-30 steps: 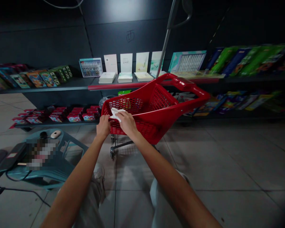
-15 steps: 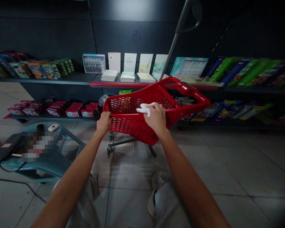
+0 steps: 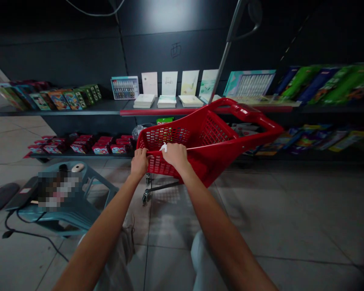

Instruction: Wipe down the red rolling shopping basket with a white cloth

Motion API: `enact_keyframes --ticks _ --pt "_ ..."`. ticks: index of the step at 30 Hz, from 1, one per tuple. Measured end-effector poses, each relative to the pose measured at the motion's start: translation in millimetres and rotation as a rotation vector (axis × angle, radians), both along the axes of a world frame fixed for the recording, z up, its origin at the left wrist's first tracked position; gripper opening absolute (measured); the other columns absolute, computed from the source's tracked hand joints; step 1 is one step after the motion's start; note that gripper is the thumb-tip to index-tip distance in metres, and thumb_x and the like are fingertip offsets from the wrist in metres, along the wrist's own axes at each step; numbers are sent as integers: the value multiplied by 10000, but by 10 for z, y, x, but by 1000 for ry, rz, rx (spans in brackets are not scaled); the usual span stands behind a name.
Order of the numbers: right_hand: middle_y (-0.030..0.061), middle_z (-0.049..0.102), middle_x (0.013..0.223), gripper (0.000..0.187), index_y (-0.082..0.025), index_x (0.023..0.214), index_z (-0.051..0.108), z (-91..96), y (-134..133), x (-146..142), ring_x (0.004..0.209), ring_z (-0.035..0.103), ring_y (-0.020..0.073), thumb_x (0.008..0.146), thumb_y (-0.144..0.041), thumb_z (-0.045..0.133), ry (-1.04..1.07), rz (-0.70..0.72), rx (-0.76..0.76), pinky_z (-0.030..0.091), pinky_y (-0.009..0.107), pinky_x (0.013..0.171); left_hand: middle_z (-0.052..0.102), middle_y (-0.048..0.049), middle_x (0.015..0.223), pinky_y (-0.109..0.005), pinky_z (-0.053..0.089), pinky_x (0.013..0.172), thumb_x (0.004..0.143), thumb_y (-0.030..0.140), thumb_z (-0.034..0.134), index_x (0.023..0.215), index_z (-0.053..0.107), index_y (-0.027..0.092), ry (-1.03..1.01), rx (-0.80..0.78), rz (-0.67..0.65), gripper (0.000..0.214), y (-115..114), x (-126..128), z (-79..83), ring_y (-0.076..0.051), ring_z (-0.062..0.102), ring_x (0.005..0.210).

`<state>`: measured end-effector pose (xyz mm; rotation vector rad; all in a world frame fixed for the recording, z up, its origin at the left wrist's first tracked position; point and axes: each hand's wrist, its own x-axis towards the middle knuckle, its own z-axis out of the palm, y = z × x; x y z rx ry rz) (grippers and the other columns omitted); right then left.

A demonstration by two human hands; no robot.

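A red plastic shopping cart stands before me, its handle toward the right. My left hand is closed over the near corner of its rim at the left end. Close beside it, my right hand presses a white cloth or tissue onto the near side rim, fingers closed around it. Only a small tip of the white piece shows; the rest is hidden under the hand. The basket's perforated walls are visible, and its wheels rest on the tiled floor.
Behind the cart runs a dark shelf with boxes, booklets and pen sets. Red packs lie on the lower shelf. A blue-grey plastic stool with items and a cable is at the left. A metal pole rises behind the cart.
My right hand has slid left along the cart's near rim with the white cloth, closer to my left hand. My left hand stays at the corner. The view has shifted slightly.
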<state>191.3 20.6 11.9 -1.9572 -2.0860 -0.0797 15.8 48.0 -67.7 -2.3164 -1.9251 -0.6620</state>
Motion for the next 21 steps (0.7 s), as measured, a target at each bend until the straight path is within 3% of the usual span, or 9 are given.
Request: enact_keyframes --ticks 6,10,15,21 --pt "200 755 1042 399 -114 1076 743 -92 167 -504 999 722 280 998 -384 460 82 96 1 503 347 885 541 -126 1326 -384 523 980 1019 269 407 1288 504 206 48 -25 31 292 -30 26 23 -252 446 1299" --pt "196 754 1078 390 -139 1100 739 -127 202 -593 1030 715 283 1002 -378 447 76 139 2 499 363 906 551 -128 1313 -383 514 991 1016 238 378 1297 491 202 69 -28 17 304 -34 3 27 -244 467 1283" --pt "208 753 1050 450 -132 1077 761 -105 190 -422 1021 721 311 1005 -407 411 89 54 -13 507 385 874 549 -125 1333 -361 551 917 1024 327 409 1296 489 220 61 -31 7 304 -4 -21 51 -241 474 1294" --pt "243 747 1058 481 -98 1062 779 -22 108 48 1040 719 316 990 -393 405 47 -82 -16 485 382 891 527 -128 1379 -370 565 920 1032 417 407 1357 462 237 -1 -83 -11 375 30 -9 106 -228 463 1333"
